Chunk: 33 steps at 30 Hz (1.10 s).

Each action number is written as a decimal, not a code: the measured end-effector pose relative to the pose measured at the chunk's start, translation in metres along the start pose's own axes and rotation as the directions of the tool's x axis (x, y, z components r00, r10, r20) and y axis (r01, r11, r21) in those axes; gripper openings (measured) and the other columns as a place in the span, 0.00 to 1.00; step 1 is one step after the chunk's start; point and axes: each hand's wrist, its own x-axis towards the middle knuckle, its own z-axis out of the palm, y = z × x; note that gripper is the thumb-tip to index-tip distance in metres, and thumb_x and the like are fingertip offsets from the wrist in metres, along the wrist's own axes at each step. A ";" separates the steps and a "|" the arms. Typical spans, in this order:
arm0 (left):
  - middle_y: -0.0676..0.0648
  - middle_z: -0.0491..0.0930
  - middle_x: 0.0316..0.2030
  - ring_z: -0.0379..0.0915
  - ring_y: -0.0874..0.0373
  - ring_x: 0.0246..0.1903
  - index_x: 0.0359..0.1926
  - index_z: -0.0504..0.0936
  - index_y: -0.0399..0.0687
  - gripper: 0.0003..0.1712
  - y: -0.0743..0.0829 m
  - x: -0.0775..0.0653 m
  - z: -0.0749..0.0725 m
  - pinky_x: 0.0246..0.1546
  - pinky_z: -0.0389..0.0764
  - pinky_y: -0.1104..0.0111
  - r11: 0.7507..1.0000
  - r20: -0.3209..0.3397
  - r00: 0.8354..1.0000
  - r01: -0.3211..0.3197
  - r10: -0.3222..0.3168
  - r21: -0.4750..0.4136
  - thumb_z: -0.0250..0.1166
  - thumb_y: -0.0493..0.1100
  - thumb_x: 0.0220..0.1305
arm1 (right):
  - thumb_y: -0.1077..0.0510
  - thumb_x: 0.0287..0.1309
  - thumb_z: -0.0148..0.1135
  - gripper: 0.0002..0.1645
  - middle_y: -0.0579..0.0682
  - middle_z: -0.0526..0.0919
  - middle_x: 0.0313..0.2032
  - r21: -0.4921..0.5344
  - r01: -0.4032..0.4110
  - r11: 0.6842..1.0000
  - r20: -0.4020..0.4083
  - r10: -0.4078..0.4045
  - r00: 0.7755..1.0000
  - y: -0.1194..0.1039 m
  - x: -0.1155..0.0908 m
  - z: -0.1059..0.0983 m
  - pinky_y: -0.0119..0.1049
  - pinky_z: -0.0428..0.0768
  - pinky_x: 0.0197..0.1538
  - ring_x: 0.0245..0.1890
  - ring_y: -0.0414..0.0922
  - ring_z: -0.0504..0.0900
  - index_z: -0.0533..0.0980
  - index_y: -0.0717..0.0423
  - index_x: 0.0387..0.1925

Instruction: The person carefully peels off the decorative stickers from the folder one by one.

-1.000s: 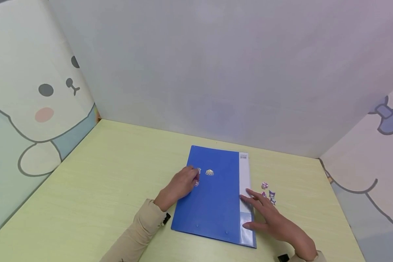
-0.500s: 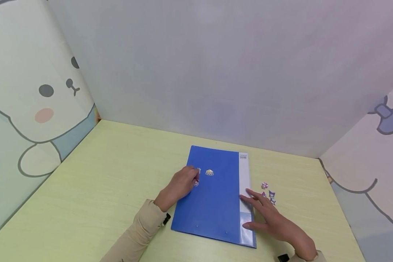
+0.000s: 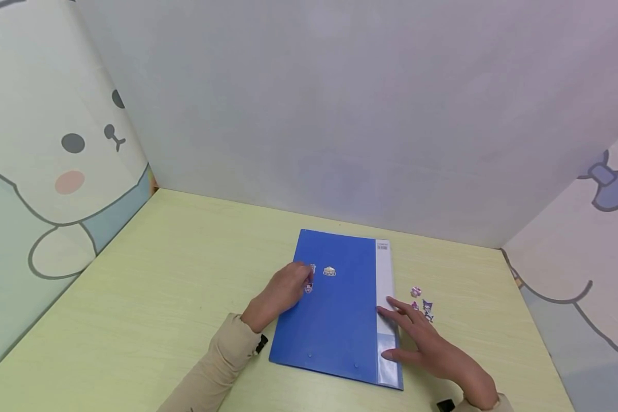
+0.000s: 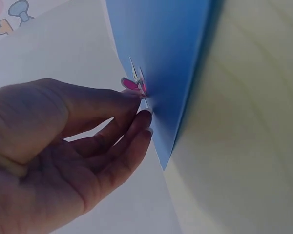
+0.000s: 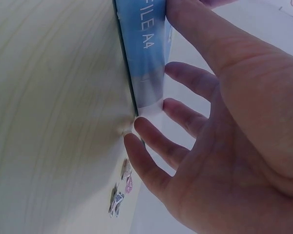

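A blue A4 file folder (image 3: 340, 309) lies on the table with its white spine strip to the right. My left hand (image 3: 280, 288) is over its left part, thumb and index fingertip pinching a small sticker with pink ears (image 4: 130, 84) at the cover. Part of a pink sticker (image 3: 309, 288) shows beside those fingertips in the head view. A pale sticker (image 3: 313, 267), partly covered by the fingers, and a cream-and-gold sticker (image 3: 329, 271) lie on the cover. My right hand (image 3: 430, 346) rests at the folder's spine (image 5: 144, 48), fingers spread.
Right of the folder, several loose stickers lie on the pale yellow table (image 3: 195, 257), among them a pink flower-like one (image 3: 416, 292) and a purple character (image 3: 427, 306). A plain wall (image 3: 309, 114) rises behind, with cartoon-printed panels at both sides.
My left fingers shift very slightly at the pink sticker. The right hand and the folder stay in place.
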 end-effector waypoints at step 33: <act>0.47 0.78 0.31 0.73 0.54 0.32 0.38 0.84 0.38 0.03 0.003 0.003 -0.004 0.35 0.78 0.61 0.996 0.079 0.993 0.087 -0.084 -0.034 0.69 0.30 0.65 | 0.43 0.60 0.73 0.47 0.65 0.60 0.73 0.023 -0.063 0.998 0.032 0.062 0.998 -0.002 0.001 0.000 0.76 0.68 0.57 0.69 0.69 0.61 0.67 0.54 0.74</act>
